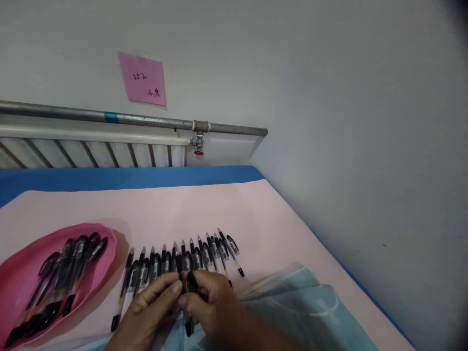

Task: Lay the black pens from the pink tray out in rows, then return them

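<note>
My left hand (146, 312) and my right hand (212, 304) meet at the bottom middle, fingers pinched together on a black pen (189, 285) held between them. Just beyond the fingers lies a row of several black pens (183, 258) side by side on the pink sheet (219, 209), tips pointing away from me. A pink tray (22, 273) at the lower left holds several more black pens (62, 278).
A light blue cloth (310, 312) lies at the lower right. The blue table edge (127, 176) runs along the back. Behind it are a radiator (91, 153), a metal pipe (146, 119) and a pink note (142, 79) on the grey wall, which also closes the right side.
</note>
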A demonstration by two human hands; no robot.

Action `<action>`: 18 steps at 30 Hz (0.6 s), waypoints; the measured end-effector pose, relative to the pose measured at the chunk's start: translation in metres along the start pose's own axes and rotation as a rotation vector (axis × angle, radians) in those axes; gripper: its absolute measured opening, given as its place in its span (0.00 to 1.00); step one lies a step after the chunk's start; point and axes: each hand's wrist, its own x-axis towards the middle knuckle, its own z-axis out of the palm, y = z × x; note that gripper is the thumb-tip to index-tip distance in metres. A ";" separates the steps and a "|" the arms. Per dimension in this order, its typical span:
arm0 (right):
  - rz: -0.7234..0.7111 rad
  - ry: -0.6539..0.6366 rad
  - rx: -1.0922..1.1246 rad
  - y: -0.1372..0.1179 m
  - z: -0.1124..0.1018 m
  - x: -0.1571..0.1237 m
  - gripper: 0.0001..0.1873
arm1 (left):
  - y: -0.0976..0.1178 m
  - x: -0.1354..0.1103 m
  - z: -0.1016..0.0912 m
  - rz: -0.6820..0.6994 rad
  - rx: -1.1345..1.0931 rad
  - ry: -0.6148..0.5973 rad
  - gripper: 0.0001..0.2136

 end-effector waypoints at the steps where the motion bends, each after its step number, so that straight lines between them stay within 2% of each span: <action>1: -0.014 0.030 -0.047 0.001 -0.008 0.002 0.07 | 0.001 0.000 -0.001 0.008 0.024 0.007 0.19; 4: -0.025 0.225 -0.302 0.006 -0.047 0.009 0.09 | 0.003 0.000 -0.004 0.006 0.088 -0.004 0.20; 6: 0.023 0.335 -0.552 0.013 -0.078 0.014 0.08 | 0.005 0.001 -0.006 -0.013 0.103 -0.030 0.20; 8: 0.143 0.378 -0.813 0.020 -0.102 0.019 0.08 | 0.007 0.001 -0.007 -0.024 0.101 -0.027 0.19; 9: 0.199 0.361 -0.892 0.022 -0.109 0.020 0.08 | 0.008 0.001 -0.007 -0.023 0.098 -0.014 0.19; 12: 0.262 0.263 -0.993 0.027 -0.114 0.021 0.09 | 0.010 -0.002 -0.005 -0.016 0.110 0.007 0.18; 18: 0.185 0.207 -1.014 0.028 -0.103 0.017 0.09 | 0.011 -0.004 -0.003 0.002 0.168 -0.006 0.17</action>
